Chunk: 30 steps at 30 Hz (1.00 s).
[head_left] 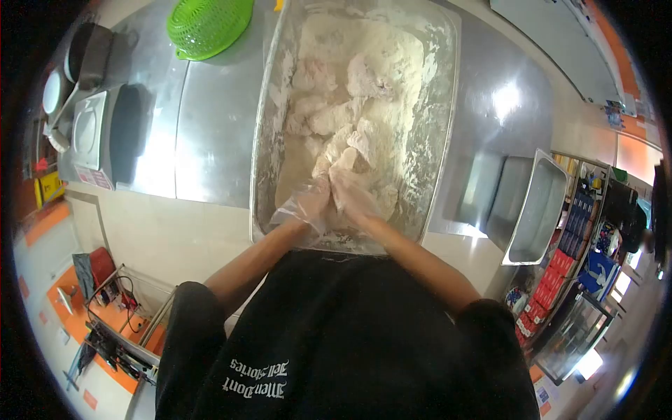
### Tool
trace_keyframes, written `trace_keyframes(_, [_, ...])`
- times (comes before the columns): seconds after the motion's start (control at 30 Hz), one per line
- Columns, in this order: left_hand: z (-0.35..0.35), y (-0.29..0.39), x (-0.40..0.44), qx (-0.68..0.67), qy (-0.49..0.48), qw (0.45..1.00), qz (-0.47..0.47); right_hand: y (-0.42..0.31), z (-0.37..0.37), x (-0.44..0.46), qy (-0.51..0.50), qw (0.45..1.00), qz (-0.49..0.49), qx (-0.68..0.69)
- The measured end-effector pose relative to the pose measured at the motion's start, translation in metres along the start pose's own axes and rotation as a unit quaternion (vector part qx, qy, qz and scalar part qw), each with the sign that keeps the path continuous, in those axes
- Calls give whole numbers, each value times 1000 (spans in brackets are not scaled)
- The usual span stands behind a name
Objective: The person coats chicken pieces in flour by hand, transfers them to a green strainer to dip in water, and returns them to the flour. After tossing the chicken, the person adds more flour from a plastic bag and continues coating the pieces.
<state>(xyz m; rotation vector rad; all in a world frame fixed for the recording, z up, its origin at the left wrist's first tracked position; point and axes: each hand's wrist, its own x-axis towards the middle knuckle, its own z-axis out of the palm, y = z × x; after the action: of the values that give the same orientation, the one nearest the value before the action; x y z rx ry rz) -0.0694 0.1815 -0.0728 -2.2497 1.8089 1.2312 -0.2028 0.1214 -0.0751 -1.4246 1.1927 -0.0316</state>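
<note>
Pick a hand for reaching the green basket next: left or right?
Left, likely: the left hand is nearer the green basket, left of the tray; the right hand is farther across. Both are among floured pieces.

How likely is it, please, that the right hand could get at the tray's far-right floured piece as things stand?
Probably yes: the right hand is inside the tray, and only flour and nearer pieces seem to lie between it and the far-right piece. It seems busy with a nearer one, though.

Powder-coated pieces (365, 78), lumpy, in pale powder (399, 45)
</note>
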Motion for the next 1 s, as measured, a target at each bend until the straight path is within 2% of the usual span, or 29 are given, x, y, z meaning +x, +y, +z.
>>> trace_keyframes(0.03, [1,1,3,-30,11,999,-11,2,1,9,6,998,-13,-68])
trace_keyframes(0.07, [2,0,6,-31,18,999,-8,6,-1,12,-4,990,97,101])
trace_keyframes(0.1, [-11,3,8,-32,-5,999,4,7,-7,14,-12,942,202,268])
trace_keyframes(0.17, [-63,20,6,-42,-85,995,36,24,-35,12,-66,918,205,332])
trace_keyframes(0.2, [-85,24,6,-49,-141,987,53,45,-57,10,-112,960,106,234])
trace_keyframes(0.23, [-86,17,7,3,-50,989,136,39,-68,6,-156,979,7,131])
trace_keyframes(0.27, [-86,6,6,54,43,974,217,32,-73,3,-111,990,17,-89])
trace_keyframes(0.3, [-87,1,10,103,136,940,295,-18,-86,-5,-60,950,27,-306])
trace_keyframes(0.33, [-96,3,19,31,148,967,203,-46,-95,-5,-7,861,34,-508])
trace_keyframes(0.37, [-104,4,33,36,173,973,149,-47,-100,7,76,818,-102,-562])
trace_keyframes(0.4, [-112,6,47,39,195,976,93,-48,-106,34,123,837,-127,-517])
trace_keyframes(0.43, [-114,9,64,22,175,983,44,-49,-112,60,168,853,-155,-470])
trace_keyframes(0.47, [-115,13,79,6,156,988,-6,-53,-113,92,170,927,-71,-327])
trace_keyframes(0.53, [-106,0,132,51,91,994,-30,-113,-120,111,132,963,-1,-236])
trace_keyframes(0.57, [-64,-19,168,203,90,975,31,-94,-115,147,133,955,-40,-263])
trace_keyframes(0.6, [-52,-28,180,208,88,972,71,-60,-107,200,133,944,-85,-289])
trace_keyframes(0.63, [-40,-36,192,213,86,967,110,-47,-102,216,136,941,-145,-276])
trace_keyframes(0.67, [-38,-46,186,68,75,987,126,-35,-97,231,136,933,-205,-264])
trace_keyframes(0.73, [-14,-71,175,54,106,985,127,-26,-78,208,127,917,-344,-156])
trace_keyframes(0.77, [13,-87,178,186,153,964,113,-37,-70,194,108,934,-265,-212])
trace_keyframes(0.83, [22,-82,158,431,225,868,100,-63,-53,157,70,939,-100,-321])
trace_keyframes(0.87, [12,-60,130,542,248,797,99,-50,-49,149,87,920,-188,-334])
trace_keyframes(0.9, [16,-52,111,507,260,817,85,-33,-45,138,101,894,-272,-341])
trace_keyframes(0.93, [20,-44,92,471,274,835,72,-32,-40,119,78,897,-260,-350])
trace_keyframes(0.97, [30,-45,86,275,280,919,43,-37,-39,102,57,897,-250,-361])
trace_keyframes(1.0, [24,-43,79,151,239,958,44,-40,-37,88,74,859,-292,-414])
